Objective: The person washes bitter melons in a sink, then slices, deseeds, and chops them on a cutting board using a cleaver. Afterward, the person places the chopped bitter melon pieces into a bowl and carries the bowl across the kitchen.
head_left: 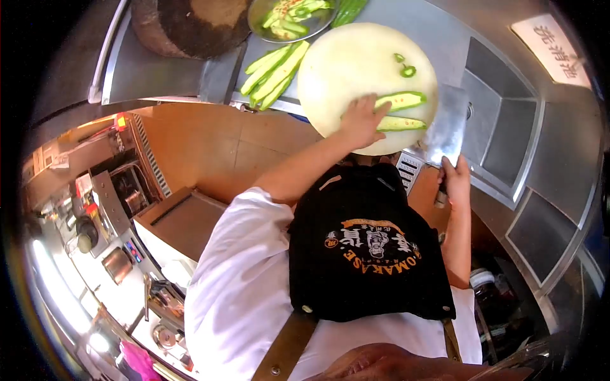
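My left hand (pixel 365 122) lies on the round pale cutting board (pixel 330 70), fingers spread, its tips touching the left ends of two long vegetable halves. These halves (pixel 401 100) have green skin, pale insides and small reddish specks; their exact kind is unclear. In my right hand (pixel 455 180) is the handle of a cleaver. The cleaver's broad blade (pixel 448 120) is beside the board's right edge, apart from the halves. Two small green end pieces (pixel 407 71) rest farther up on the board.
Left of the board lies a bunch of similar long green pieces (pixel 273 73). Behind it stands a metal bowl (pixel 254 28) of cut pieces, beside a whole green vegetable (pixel 348 11). A thick dark round block (pixel 165 32) is farther left. A steel sink (pixel 508 133) adjoins the right side.
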